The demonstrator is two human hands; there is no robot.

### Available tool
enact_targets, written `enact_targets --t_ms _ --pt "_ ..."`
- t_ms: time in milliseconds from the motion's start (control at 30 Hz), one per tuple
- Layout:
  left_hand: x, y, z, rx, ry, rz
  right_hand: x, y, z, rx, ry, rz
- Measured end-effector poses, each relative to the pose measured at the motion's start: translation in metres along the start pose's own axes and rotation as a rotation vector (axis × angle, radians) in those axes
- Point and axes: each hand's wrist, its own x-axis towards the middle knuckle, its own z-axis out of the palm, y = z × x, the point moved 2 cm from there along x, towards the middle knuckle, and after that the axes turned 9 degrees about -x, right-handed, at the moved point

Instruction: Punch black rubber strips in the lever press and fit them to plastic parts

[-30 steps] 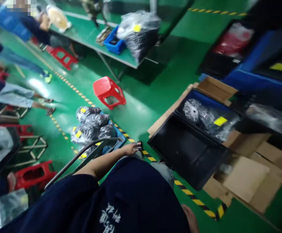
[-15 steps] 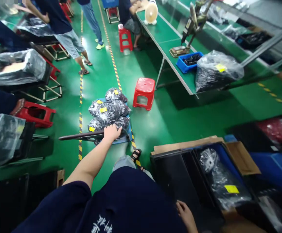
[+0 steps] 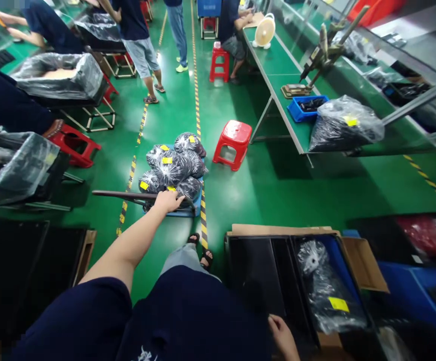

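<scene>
My left hand (image 3: 168,201) is wrapped round the dark handle bar (image 3: 118,194) of a blue trolley (image 3: 182,212), near the bar's right end. Several clear plastic bags of dark parts (image 3: 173,168) with yellow labels are heaped on the trolley. At the lower right my right hand (image 3: 281,335) hangs beside my body, near the black crates (image 3: 251,265); its fingers are curled, and what they hold, if anything, is hidden.
A red stool (image 3: 236,131) stands right of the trolley. Beyond it is a green workbench (image 3: 278,75) with a press and a bagged load. Seated and standing people, stools and lined bins (image 3: 67,80) occupy the left.
The view has turned, so the people, bench and stool appear further right. My left hand still grips the bar, and my feet have changed position.
</scene>
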Motion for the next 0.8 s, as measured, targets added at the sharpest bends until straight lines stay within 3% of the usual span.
enact_targets --t_ms 133,267,433,533,600,700,800 --pt "-0.046 -0.012 0.013 0.014 0.031 0.015 -0.003 -0.012 0.002 -0.019 -0.056 -0.028" --pt "-0.100 -0.025 0.031 -0.011 0.056 0.042 0.006 -0.044 0.011 -0.082 -0.100 -0.098" --pt "-0.171 -0.046 0.055 -0.227 0.106 0.060 0.033 -0.101 0.020 -0.183 -0.170 -0.210" --pt "-0.217 -0.063 0.071 -0.421 0.228 0.050 0.049 -0.147 0.024 -0.255 -0.198 -0.277" --pt "-0.247 -0.081 0.081 -0.504 0.426 -0.093 0.057 -0.183 0.029 -0.316 -0.209 -0.321" --pt "-0.280 -0.113 0.099 -0.672 0.769 -0.511 0.063 -0.246 0.047 -0.419 -0.228 -0.409" --pt "-0.292 -0.136 0.116 -0.984 0.869 -0.810 0.068 -0.320 0.075 -0.527 -0.251 -0.528"
